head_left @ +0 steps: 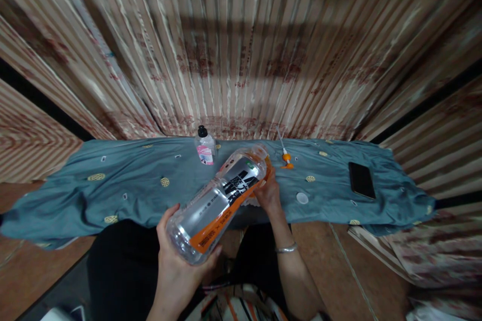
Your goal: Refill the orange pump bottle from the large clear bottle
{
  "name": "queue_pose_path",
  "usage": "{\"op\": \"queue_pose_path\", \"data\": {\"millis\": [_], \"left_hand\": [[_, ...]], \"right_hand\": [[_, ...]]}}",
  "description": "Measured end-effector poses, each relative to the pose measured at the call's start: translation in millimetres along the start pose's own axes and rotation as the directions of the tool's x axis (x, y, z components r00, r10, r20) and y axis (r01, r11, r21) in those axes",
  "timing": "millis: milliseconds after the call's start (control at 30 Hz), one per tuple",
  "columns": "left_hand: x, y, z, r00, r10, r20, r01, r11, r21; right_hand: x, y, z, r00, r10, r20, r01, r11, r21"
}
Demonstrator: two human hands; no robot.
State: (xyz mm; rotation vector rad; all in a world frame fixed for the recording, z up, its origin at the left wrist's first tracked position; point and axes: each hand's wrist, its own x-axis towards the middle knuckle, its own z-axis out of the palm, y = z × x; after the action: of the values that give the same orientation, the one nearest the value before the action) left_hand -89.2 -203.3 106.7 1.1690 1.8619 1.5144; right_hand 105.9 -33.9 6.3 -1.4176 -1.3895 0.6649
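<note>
A large clear plastic bottle (214,205) with a silver and orange label is held tilted across my lap, its neck end pointing up and to the right. My left hand (178,253) is wrapped around its base. By the neck end, my right hand (268,191) grips what looks like an orange bottle (268,166), mostly hidden behind the large one; whether their mouths touch I cannot tell. To the right, an orange pump top (287,159) with a white tube lies on the cloth. Nearer me lies a round white disc (302,198).
A small clear bottle (205,148) with a black cap and pink label stands at the back. A black phone (361,180) lies at the right on the blue-green patterned cloth (143,188). Striped curtains (241,50) rise behind and on both sides.
</note>
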Motion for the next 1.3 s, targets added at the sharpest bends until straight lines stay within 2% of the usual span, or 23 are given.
{"op": "queue_pose_path", "data": {"millis": [200,567,1300], "left_hand": [[0.3,0.1,0.3,1.000,0.013,0.002,-0.013,1.000,0.003],[0.1,-1.6,1.2,1.000,0.030,-0.005,-0.030,1.000,-0.001],[0.3,-1.4,1.0,0.999,0.043,0.001,-0.043,0.999,0.013]], "right_hand": [[0.1,-0.2,0.4,1.000,0.013,0.000,-0.013,1.000,-0.011],[-1.8,1.5,-0.3,0.999,-0.041,0.013,0.041,0.999,0.009],[-0.5,-0.6,0.2,0.999,-0.035,0.010,0.034,0.999,0.028]]}}
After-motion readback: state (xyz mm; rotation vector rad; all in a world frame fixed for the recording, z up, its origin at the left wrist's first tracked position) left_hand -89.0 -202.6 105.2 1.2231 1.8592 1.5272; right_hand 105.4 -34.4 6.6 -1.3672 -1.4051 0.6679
